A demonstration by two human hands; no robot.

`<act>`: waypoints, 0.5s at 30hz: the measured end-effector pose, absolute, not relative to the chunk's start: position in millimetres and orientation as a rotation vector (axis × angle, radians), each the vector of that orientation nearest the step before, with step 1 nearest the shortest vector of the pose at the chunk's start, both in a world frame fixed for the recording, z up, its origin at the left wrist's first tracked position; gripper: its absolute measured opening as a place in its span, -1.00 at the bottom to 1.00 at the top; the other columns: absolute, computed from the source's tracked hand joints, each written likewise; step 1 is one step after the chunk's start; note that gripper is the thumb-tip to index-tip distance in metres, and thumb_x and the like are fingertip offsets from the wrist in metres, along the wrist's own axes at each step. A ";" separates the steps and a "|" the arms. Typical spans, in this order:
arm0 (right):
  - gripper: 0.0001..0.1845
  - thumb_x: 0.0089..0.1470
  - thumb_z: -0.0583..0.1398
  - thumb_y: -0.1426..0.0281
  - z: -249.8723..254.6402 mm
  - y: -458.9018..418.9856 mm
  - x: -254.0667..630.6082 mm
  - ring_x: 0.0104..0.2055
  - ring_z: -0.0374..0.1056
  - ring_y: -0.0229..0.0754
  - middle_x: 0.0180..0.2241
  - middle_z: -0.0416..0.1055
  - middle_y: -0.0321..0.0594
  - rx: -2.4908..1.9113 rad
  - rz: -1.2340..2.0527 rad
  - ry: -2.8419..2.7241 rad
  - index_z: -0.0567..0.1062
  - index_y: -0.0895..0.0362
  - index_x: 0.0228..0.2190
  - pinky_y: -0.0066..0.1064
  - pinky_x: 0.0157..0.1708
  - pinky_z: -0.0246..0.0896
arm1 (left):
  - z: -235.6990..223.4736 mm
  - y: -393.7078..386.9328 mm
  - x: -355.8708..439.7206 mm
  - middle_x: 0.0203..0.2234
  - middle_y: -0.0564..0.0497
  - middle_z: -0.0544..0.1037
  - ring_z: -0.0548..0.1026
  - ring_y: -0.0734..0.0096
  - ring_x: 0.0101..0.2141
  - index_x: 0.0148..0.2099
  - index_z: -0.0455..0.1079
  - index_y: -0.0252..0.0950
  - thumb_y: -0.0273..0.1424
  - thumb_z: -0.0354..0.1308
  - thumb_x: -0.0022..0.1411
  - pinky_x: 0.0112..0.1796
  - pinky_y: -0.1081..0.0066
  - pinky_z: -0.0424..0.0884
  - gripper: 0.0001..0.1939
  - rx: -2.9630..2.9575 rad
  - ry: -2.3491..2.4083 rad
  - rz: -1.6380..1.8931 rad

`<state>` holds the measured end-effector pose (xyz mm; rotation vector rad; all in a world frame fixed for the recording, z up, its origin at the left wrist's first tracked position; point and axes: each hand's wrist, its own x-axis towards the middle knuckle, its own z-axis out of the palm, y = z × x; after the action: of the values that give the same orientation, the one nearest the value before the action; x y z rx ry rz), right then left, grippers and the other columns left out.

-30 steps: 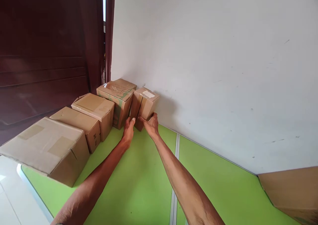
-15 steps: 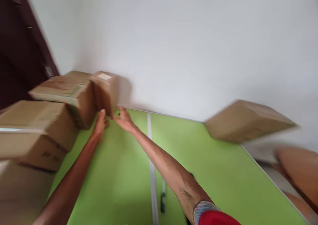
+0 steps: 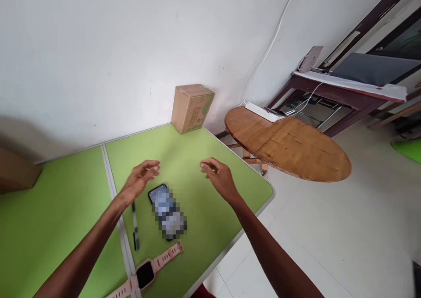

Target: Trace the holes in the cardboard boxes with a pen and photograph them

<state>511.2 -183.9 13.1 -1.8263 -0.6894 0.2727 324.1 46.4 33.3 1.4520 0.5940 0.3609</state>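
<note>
With hands [image 3: 219,178] apart and holding nothing, could bump the smartphone [image 3: 167,212] by reaching too low, or push the corner-set cardboard box [image 3: 193,109] off the green surface [image 3: 210,234] by pressing unevenly

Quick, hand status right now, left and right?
Left hand: open, fingers loosely bent, holding nothing, above the green table.
Right hand: open, fingers loosely curled, holding nothing, also above the table.

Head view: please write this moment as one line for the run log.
left hand: empty; right hand: empty; printed box: on green table, near wall; phone, pen, watch: on table
</note>
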 end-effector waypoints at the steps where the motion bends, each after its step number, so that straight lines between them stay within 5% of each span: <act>1: -0.64 0.21 0.30 0.01 8.0 -192.7 525.8 -0.18 0.58 0.06 -0.25 0.65 -0.12 -1.832 0.254 -0.646 0.62 0.05 -0.29 -0.13 -0.24 0.55 | 33.2 39.4 347.4 -0.06 -0.18 0.73 0.67 -0.02 -0.10 -0.11 0.70 -0.18 0.06 0.56 0.00 -0.02 0.12 0.55 -0.47 1.461 0.571 0.332; 5: -0.45 0.07 0.35 -0.13 -10.9 -179.7 594.3 0.04 0.60 0.21 -0.06 0.69 0.02 -1.772 0.239 -0.528 0.66 0.07 -0.17 -0.01 -0.15 0.60 | 39.5 36.2 440.1 -0.06 -0.19 0.69 0.65 -0.05 -0.05 -0.05 0.68 -0.19 -0.16 0.57 0.09 0.11 0.03 0.55 -0.60 1.508 0.542 0.298; 9: -0.21 0.10 0.29 -0.25 -14.9 -123.9 690.1 0.34 0.46 0.27 0.27 0.56 0.13 -1.687 0.194 -0.359 0.61 0.08 0.10 0.19 0.28 0.45 | 53.3 63.5 522.7 0.17 -0.29 0.60 0.54 -0.24 0.23 0.10 0.59 -0.20 -0.29 0.61 0.05 0.31 -0.12 0.42 -0.43 1.533 0.589 0.368; 15: -0.05 0.31 -0.05 -0.37 -12.5 -44.9 802.4 0.52 0.28 0.24 0.44 0.40 0.11 -1.584 0.148 -0.279 0.50 0.05 0.30 0.28 0.41 0.30 | 48.0 102.9 581.5 0.52 -0.34 0.27 0.31 -0.33 0.47 0.38 0.42 -0.16 -0.31 0.60 0.10 0.46 -0.19 0.20 -0.17 1.533 0.591 0.438</act>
<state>802.4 -44.9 -12.5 -1.5838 -0.2791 0.1483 581.5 102.9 48.0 1.5328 0.5913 0.4378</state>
